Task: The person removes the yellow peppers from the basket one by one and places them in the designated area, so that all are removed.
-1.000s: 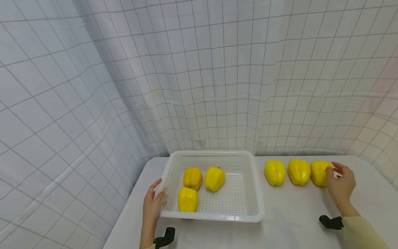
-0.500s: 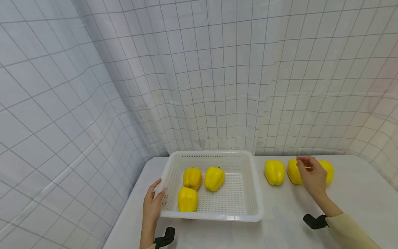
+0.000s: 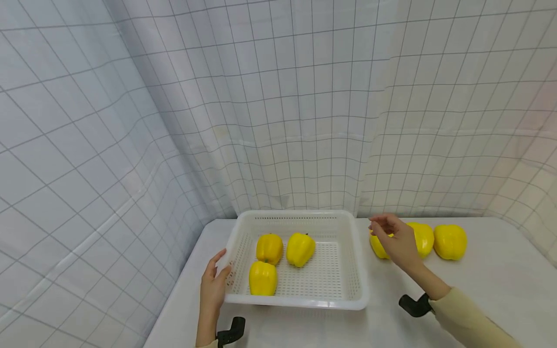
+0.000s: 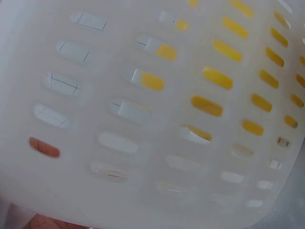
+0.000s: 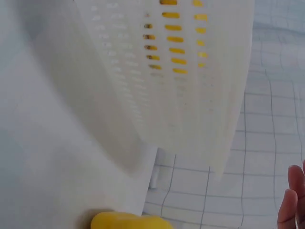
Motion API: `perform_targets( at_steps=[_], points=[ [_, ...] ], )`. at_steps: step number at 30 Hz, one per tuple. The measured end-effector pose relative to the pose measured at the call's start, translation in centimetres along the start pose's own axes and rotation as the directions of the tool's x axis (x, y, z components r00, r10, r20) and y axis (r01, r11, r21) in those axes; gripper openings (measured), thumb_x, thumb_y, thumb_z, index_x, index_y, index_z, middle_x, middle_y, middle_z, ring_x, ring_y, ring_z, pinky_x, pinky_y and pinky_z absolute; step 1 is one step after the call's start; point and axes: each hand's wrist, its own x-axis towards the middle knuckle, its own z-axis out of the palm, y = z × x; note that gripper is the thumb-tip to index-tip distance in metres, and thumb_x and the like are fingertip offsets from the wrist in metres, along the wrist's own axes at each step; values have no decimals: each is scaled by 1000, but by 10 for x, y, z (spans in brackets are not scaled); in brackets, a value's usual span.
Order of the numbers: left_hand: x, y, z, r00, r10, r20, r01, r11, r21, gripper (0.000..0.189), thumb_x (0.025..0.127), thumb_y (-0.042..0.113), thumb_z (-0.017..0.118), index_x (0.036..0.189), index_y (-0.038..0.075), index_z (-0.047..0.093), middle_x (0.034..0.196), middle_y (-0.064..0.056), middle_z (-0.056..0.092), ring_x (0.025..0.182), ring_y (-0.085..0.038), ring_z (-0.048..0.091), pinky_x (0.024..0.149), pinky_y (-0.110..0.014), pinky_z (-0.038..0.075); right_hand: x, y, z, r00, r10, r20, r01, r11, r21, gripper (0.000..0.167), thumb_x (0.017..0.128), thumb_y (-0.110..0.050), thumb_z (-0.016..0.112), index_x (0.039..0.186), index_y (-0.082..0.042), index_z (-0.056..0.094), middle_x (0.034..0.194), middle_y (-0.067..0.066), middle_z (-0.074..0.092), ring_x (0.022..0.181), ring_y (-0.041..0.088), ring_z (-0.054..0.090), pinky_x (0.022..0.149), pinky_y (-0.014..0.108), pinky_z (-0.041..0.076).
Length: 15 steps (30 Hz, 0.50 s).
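A white perforated plastic basket (image 3: 296,303) stands on the table with three yellow bell peppers (image 3: 300,250) in its left half. My left hand (image 3: 212,286) grips the basket's left side, thumb and fingers at the rim. The basket's wall fills the left wrist view, with yellow showing through its slots. My right hand (image 3: 397,238), fingers loosely bent and holding nothing, hovers in front of the leftmost pepper (image 3: 379,247) outside the basket, partly hiding it. In the right wrist view, fingertips (image 5: 295,179) appear at the right edge, apart from the basket's wall.
To the right of that pepper, a middle pepper (image 3: 423,239) and a right pepper (image 3: 450,242) lie in the same row. The white table (image 3: 500,275) ends at the back against a hanging white grid curtain (image 3: 313,121), which also runs down the left side.
My right hand has moved left along the row, from the rightmost pepper past the middle one to the leftmost. Left hand, basket and peppers stay where they were.
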Motion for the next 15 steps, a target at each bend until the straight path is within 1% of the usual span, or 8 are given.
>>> perform_targets(
  at_steps=[4, 7, 8, 10, 13, 15],
  points=[
    [0, 0, 0, 1000, 3, -8, -3, 1000, 8, 47, 96, 13, 50, 142, 18, 44, 139, -19, 43, 114, -34, 47, 88, -48, 40, 3, 4, 14, 995, 26, 100, -29, 999, 29, 13, 87, 6, 61, 96, -1, 66, 79, 7, 66, 66, 17, 63, 59, 21, 49],
    [0, 0, 0, 1000, -4, -3, 4, 1000, -6, 47, 96, 12, 49, 142, 17, 43, 141, -19, 41, 117, -36, 44, 91, -51, 39, 6, 2, 23, 978, 52, 203, -61, 998, 34, 11, 89, 0, 61, 98, -5, 66, 81, 2, 66, 68, 20, 63, 59, 25, 50],
    [0, -1, 0, 1000, -4, -1, 4, 1000, -9, 47, 96, 12, 49, 142, 17, 43, 143, -19, 39, 120, -37, 42, 92, -53, 37, 8, 0, 26, 968, 61, 244, -71, 997, 36, 11, 90, -2, 60, 99, -6, 66, 82, 1, 66, 68, 21, 63, 60, 25, 50],
    [1, -1, 0, 1000, -6, 4, 6, 1000, -21, 47, 96, 12, 49, 142, 16, 43, 144, -19, 37, 124, -38, 38, 95, -56, 35, 11, -5, 31, 941, 69, 331, -88, 995, 41, 10, 91, -4, 60, 99, -6, 66, 83, 1, 66, 69, 24, 62, 61, 27, 51],
    [1, -2, -1, 1000, 2, 5, -1, 1000, -29, 47, 95, 11, 49, 142, 15, 43, 147, -19, 33, 130, -40, 30, 98, -58, 30, 17, -13, 39, 890, 81, 449, -99, 995, 16, 9, 91, -6, 61, 98, -8, 66, 84, 0, 65, 69, 21, 60, 62, 28, 51],
    [1, -2, 0, 1000, 2, 8, -2, 1000, -31, 47, 95, 11, 49, 142, 15, 43, 147, -19, 33, 130, -40, 30, 97, -58, 31, 20, -17, 44, 859, 90, 503, -99, 995, -10, 9, 90, -7, 62, 97, -9, 67, 85, -2, 64, 69, 18, 59, 61, 28, 50]
  ],
)
